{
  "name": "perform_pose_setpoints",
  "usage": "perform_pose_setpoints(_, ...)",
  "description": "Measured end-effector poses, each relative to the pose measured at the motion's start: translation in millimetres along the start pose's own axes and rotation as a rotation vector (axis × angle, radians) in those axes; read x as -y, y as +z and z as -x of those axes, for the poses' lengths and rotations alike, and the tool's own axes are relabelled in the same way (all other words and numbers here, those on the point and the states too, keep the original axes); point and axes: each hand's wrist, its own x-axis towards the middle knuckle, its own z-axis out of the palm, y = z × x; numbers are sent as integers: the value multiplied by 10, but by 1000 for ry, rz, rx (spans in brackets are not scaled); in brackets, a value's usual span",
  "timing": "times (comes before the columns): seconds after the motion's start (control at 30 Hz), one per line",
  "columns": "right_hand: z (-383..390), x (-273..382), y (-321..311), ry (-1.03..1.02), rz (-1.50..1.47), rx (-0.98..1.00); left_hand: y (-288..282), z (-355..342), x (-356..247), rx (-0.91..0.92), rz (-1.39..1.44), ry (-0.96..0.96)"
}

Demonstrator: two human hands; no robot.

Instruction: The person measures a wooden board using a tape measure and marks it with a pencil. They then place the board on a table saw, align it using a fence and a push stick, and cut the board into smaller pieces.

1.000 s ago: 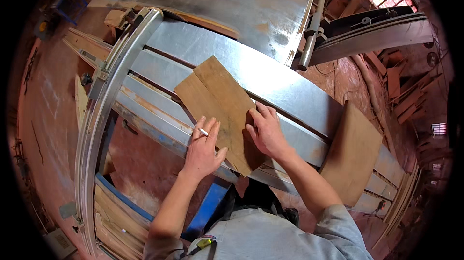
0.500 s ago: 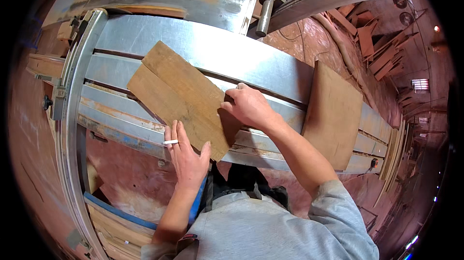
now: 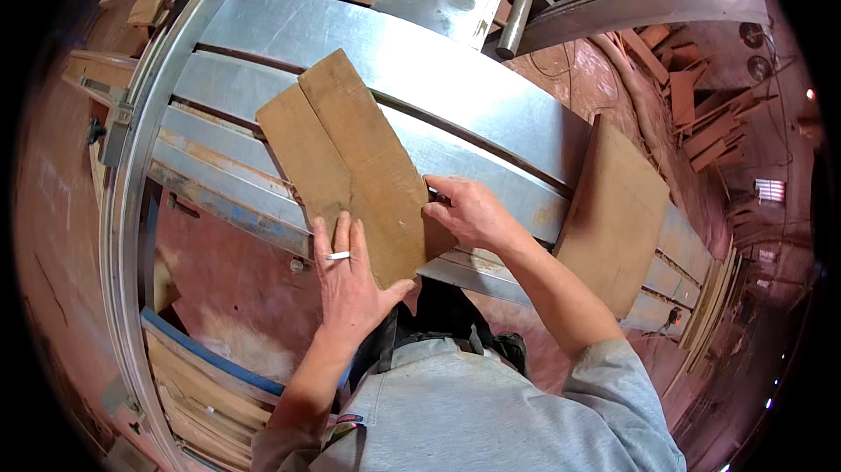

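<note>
Two brown wooden boards [image 3: 363,152] lie edge to edge, slanting across the metal table, their far ends stepped. My left hand [image 3: 350,283] grips their near end, fingers over the top face and thumb at the near corner. A white cigarette [image 3: 337,255] sticks out between its fingers. At the right edge of the boards, my right hand [image 3: 469,213] is closed on the wood with thumb and forefinger; its other fingers are partly hidden. Farther right, a wider wooden board [image 3: 613,209] rests on the table, apart from my hands.
The slotted metal sliding table [image 3: 394,60] runs across in front of me, with a metal rail [image 3: 131,174] crossing its left end. A round metal bar [image 3: 517,21] juts out at the far side. Wood offcuts [image 3: 714,126] are heaped at the far right, and boards [image 3: 206,419] are stacked lower left.
The two boards have turned to point more away from me, and the seam between them shows more clearly. Both hands have stayed on them. The view has also shifted slightly.
</note>
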Motion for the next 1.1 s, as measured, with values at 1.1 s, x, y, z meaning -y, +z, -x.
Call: perform_pose_setpoints(1.1,52,-76,42,-92,-38,26,366,165,-55,-189,-107,94)
